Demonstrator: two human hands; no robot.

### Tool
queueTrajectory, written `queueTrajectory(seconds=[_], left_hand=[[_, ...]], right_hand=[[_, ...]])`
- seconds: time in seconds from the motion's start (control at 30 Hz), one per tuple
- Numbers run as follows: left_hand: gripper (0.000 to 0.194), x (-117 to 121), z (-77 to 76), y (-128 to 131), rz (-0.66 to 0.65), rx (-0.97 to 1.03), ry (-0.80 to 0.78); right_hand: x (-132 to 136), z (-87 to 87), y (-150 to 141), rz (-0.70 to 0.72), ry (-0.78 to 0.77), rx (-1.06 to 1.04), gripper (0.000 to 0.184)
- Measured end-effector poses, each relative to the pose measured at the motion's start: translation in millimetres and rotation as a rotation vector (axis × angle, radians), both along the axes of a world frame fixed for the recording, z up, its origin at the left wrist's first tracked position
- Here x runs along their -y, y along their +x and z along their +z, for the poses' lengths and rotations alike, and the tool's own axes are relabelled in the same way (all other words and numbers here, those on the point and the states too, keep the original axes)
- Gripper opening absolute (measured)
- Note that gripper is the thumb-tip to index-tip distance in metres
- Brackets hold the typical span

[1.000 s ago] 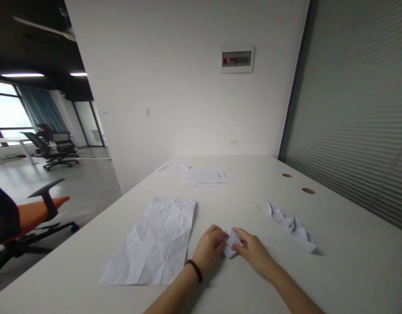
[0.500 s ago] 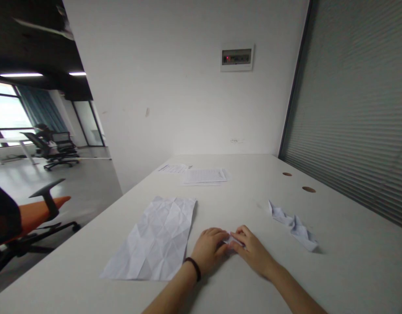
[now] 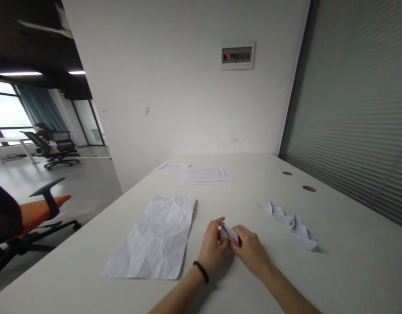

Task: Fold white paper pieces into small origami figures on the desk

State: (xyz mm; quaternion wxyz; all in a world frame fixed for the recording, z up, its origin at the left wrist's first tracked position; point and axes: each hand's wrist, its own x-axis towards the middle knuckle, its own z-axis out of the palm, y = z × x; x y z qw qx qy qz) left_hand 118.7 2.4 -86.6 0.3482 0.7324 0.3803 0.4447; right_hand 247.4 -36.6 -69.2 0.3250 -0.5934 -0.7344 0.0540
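A small folded piece of white paper (image 3: 229,234) stands up between my two hands, near the table's front. My left hand (image 3: 212,248) pinches its left side, and my right hand (image 3: 250,251) holds its right side. A black band (image 3: 201,271) circles my left wrist. Left of my hands lies a large creased white paper sheet (image 3: 153,237), flat and unfolded. To the right rests a crumpled, boat-like folded paper (image 3: 294,226), apart from my right hand.
Printed paper sheets (image 3: 204,175) lie at the far end of the white table (image 3: 253,196), which has round holes (image 3: 308,188) near its right side. A slatted blind (image 3: 351,109) lines the right. An orange-and-black office chair (image 3: 40,209) stands off the left edge.
My hands have raised the small folded paper from nearly flat on the table to standing between them. My left hand's fingers have lifted, and my wrists have drawn slightly closer to me.
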Motion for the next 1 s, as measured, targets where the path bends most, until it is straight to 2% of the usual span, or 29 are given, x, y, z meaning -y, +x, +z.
queueTrajectory(seconds=[0.13, 0.23, 0.33, 0.5, 0.83, 1.0], left_hand=[[0.054, 2, 4.5, 2, 0.049, 0.0, -0.032], [0.052, 4, 8.8, 3, 0.015, -0.041, 0.01], [0.054, 6, 10.9, 4, -0.01, -0.068, 0.025], [0.049, 7, 10.2, 4, 0.037, -0.098, 0.079], [0.046, 8, 21.2, -6, 0.033, -0.215, 0.17], [0.024, 7, 25.1, -9, 0.087, -0.282, 0.171]], right_hand=[[-1, -3.8, -4, -0.053, 0.048, -0.04, 0.01], [-2, -7.5, -5, -0.08, 0.082, -0.086, 0.013], [-4, -9.8, -4, -0.084, 0.098, -0.142, 0.016], [-3, -9.1, -5, -0.045, 0.115, -0.202, 0.013], [-1, -10.9, -6, 0.032, 0.01, -0.367, 0.007], [-1, -8.8, -4, 0.014, -0.053, -0.43, 0.001]])
